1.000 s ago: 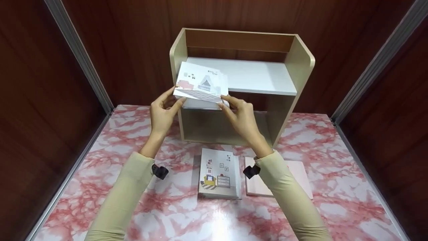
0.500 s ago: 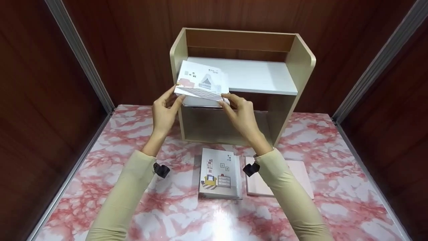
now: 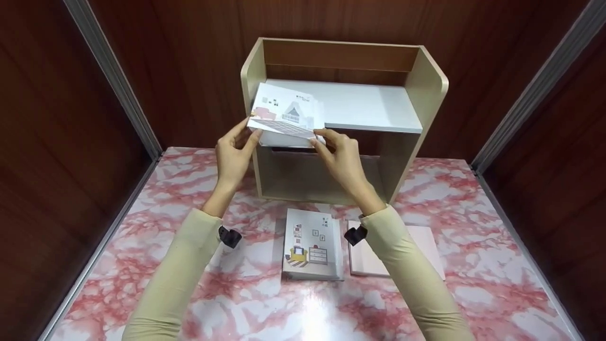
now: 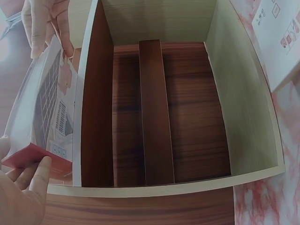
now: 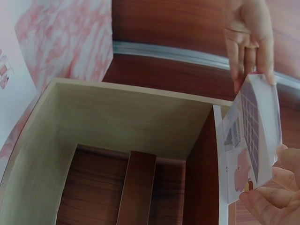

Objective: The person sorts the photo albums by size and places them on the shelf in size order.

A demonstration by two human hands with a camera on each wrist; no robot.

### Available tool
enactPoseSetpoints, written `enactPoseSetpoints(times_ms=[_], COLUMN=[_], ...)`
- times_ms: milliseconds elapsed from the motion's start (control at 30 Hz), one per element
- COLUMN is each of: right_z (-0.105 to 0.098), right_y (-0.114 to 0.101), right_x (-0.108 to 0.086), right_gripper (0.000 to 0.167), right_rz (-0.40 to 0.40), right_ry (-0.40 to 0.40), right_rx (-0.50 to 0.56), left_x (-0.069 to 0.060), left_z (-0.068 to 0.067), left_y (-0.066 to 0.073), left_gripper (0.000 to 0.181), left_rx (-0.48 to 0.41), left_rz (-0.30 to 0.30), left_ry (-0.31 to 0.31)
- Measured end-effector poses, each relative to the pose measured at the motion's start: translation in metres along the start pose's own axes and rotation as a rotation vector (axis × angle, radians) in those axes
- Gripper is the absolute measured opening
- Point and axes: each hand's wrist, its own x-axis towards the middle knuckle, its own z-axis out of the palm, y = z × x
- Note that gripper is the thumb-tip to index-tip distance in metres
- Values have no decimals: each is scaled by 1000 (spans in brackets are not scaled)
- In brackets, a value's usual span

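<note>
A thick white book (image 3: 284,106) with a pink sofa and grey house shape on its cover is tilted at the left end of the bookcase's upper board (image 3: 367,102). My left hand (image 3: 233,158) pinches its near left corner, thumb in front. At the near right corner, my right hand (image 3: 345,158) grips it between thumb and fingers. In the left wrist view, the book (image 4: 40,108) shows a red end beside my left fingers (image 4: 40,176). The right wrist view shows the book (image 5: 251,126) close to the board's front edge. Whether its underside touches the board cannot be told.
The wooden bookcase (image 3: 433,90) stands against the back panel, with a compartment (image 3: 307,177) under its board. Nearer on the marbled table (image 3: 255,308) lie a white book (image 3: 310,244) with a yellow armchair cover and a pink book (image 3: 369,263) partly behind my right sleeve.
Both hands have moved slightly up and away from me with the book, farther over the upper board. The other books stay where they were.
</note>
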Motion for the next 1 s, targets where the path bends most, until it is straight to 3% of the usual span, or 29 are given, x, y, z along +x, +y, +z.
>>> enactPoseSetpoints(times_ms=[500,733,1000], right_z=[1,0,1], right_y=[2,1,0], right_x=[6,9,12], right_gripper=[31,32,33], right_rz=[-27,2,24], right_ry=[-6,-39,-67], right_rx=[-57,-55,-59], left_x=[8,18,21], left_z=[1,2,2], left_y=[0,-32,-36], left_gripper=[38,39,38], left_rx=[43,24,30], left_rz=[-22,-25,-32], left_ry=[27,41,51])
